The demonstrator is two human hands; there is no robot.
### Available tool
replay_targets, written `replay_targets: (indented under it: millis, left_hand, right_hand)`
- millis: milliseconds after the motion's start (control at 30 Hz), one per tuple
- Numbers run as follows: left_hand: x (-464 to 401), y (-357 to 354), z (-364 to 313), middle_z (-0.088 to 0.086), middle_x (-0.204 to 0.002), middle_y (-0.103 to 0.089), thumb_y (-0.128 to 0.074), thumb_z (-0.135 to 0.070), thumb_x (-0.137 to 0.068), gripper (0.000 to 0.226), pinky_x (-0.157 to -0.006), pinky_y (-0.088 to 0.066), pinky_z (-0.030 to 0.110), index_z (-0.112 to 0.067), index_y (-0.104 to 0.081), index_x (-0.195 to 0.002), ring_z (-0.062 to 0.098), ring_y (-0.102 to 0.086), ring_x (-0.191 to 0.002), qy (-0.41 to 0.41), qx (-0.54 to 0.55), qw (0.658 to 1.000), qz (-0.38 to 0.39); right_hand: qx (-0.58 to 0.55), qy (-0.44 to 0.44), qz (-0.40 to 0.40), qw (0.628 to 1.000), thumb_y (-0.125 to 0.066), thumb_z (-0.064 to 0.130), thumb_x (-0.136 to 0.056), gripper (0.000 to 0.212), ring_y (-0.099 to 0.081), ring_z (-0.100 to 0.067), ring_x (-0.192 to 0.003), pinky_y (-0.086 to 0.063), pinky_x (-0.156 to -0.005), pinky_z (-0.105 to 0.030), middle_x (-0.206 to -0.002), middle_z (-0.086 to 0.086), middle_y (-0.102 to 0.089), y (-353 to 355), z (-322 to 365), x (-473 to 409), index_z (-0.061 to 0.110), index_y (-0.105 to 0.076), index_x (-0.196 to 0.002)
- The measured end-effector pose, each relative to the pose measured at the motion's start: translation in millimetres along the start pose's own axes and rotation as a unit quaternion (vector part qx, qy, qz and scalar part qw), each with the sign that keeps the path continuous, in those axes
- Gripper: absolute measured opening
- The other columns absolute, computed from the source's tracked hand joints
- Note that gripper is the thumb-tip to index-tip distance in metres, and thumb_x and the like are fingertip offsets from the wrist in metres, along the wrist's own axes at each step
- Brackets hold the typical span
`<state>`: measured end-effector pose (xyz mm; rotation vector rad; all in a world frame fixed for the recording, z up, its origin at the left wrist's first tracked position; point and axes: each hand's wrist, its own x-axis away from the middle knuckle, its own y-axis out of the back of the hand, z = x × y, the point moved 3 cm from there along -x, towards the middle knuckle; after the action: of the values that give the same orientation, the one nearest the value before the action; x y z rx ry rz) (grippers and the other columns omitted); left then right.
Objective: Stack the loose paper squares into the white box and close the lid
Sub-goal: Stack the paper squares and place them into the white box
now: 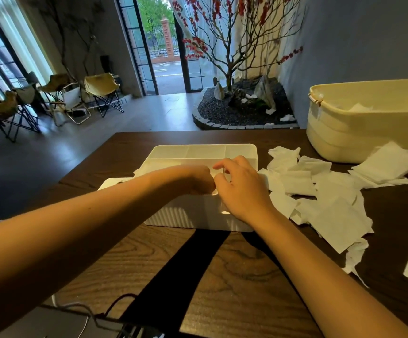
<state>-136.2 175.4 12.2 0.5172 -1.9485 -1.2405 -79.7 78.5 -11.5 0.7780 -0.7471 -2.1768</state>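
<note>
Cables and a dark device (59,320) sit at the near table edge, and just past them both forearms reach in. Right hand (242,189) has its fingers loosely curled at the open top of the white box (198,215), seemingly pinching paper there, though the grip isn't clear. Left hand (198,178) dips inside, fingers hidden, so I can't tell its hold. Lid (198,151) stands open behind. Loose paper squares (329,201) lie heaped just right of the box, with the cream tub (359,132) beyond. Best now: square the edges, press the stack flat, then fetch more.
</note>
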Motion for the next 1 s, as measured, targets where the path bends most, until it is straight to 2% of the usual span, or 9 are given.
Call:
replay_targets:
  millis: [67,133,233,367,500,600,767,900,1000]
  left_hand:
    - [3,10,-3,0.007,-0.082,-0.058,-0.055,-0.015,-0.1,0.012,-0.074,-0.044,0.026,-0.005,-0.058,-0.093,0.014,-0.053,-0.069,-0.023,-0.077,0.996,-0.027]
    - [6,22,-4,0.003,-0.071,-0.055,-0.061,-0.016,-0.097,0.014,-0.066,-0.044,0.024,-0.005,-0.062,-0.088,0.012,-0.05,-0.061,-0.047,-0.136,0.987,-0.069]
    - [9,27,-4,0.005,-0.092,-0.07,-0.069,-0.014,-0.092,0.021,-0.075,-0.053,0.025,-0.005,-0.071,-0.111,0.018,-0.065,-0.081,-0.082,-0.16,0.979,-0.093]
    - [1,12,-7,0.01,-0.116,-0.067,-0.059,-0.01,-0.097,0.029,-0.085,-0.049,0.027,-0.007,-0.067,-0.125,0.018,-0.058,-0.093,-0.075,-0.153,0.985,0.008]
    - [-12,-4,-8,0.008,-0.099,-0.058,-0.044,-0.008,-0.104,0.023,-0.09,-0.042,0.029,0.002,-0.062,-0.115,0.015,-0.049,-0.083,-0.066,-0.13,0.989,0.027]
    - [-21,-13,-8,0.011,-0.11,-0.057,-0.042,-0.012,-0.107,0.03,-0.102,-0.042,0.032,0.0,-0.062,-0.126,0.018,-0.049,-0.097,-0.069,-0.102,0.992,0.026]
    - [-23,-13,-10,0.009,-0.104,-0.05,-0.041,-0.008,-0.107,0.029,-0.088,-0.038,0.026,0.0,-0.06,-0.126,0.016,-0.047,-0.088,-0.084,-0.099,0.991,-0.008]
    - [-27,-16,-16,0.016,-0.114,-0.057,-0.041,-0.012,-0.107,0.03,-0.109,-0.041,0.034,-0.002,-0.059,-0.128,0.019,-0.047,-0.098,-0.085,-0.09,0.992,-0.018]
    - [-33,-18,-15,0.015,-0.115,-0.061,-0.044,-0.012,-0.107,0.026,-0.107,-0.044,0.033,-0.004,-0.062,-0.124,0.02,-0.051,-0.096,-0.066,-0.109,0.992,-0.022]
  right_hand:
    - [-0.005,-0.001,-0.003,1.0,-0.043,0.029,-0.102,0.029,-0.053,-0.015,-0.1,-0.044,-0.08,-0.028,-0.123,0.001,-0.052,0,-1,0,0.026,-0.059,-0.126]
    - [-0.02,-0.003,-0.012,1.0,-0.043,0.028,-0.103,0.028,-0.054,-0.016,-0.101,-0.046,-0.082,-0.029,-0.122,0.001,-0.053,0,-2,0,0.026,-0.061,-0.125]
    - [-0.06,-0.02,-0.019,0.998,-0.038,0.016,-0.104,0.033,-0.051,-0.014,-0.098,-0.044,-0.078,-0.025,-0.12,0.0,-0.056,2,-5,-3,0.026,-0.062,-0.124]
    - [-0.102,-0.038,-0.003,0.994,-0.04,-0.005,-0.095,0.047,-0.049,-0.012,-0.096,-0.037,-0.066,-0.01,-0.109,0.002,-0.054,6,-9,-3,0.025,-0.063,-0.123]
    - [-0.134,-0.045,0.003,0.99,-0.041,-0.007,-0.092,0.049,-0.05,-0.014,-0.096,-0.04,-0.066,-0.014,-0.109,0.0,-0.056,7,-12,-4,0.027,-0.065,-0.118]
    - [-0.15,-0.048,0.003,0.988,-0.043,-0.007,-0.093,0.047,-0.051,-0.015,-0.097,-0.046,-0.07,-0.018,-0.111,-0.001,-0.057,6,-12,-5,0.028,-0.066,-0.116]
    - [-0.174,-0.055,-0.004,0.983,-0.045,-0.002,-0.097,0.041,-0.056,-0.019,-0.101,-0.058,-0.088,-0.036,-0.116,-0.003,-0.059,7,-12,-5,0.033,-0.064,-0.109]
    - [-0.172,-0.054,-0.006,0.984,-0.047,0.0,-0.096,0.04,-0.056,-0.016,-0.097,-0.058,-0.085,-0.033,-0.113,-0.002,-0.06,7,-13,-5,0.031,-0.067,-0.113]
    - [-0.17,-0.052,-0.007,0.984,-0.048,0.002,-0.097,0.039,-0.056,-0.014,-0.096,-0.057,-0.083,-0.03,-0.112,0.001,-0.059,7,-15,-5,0.03,-0.067,-0.116]
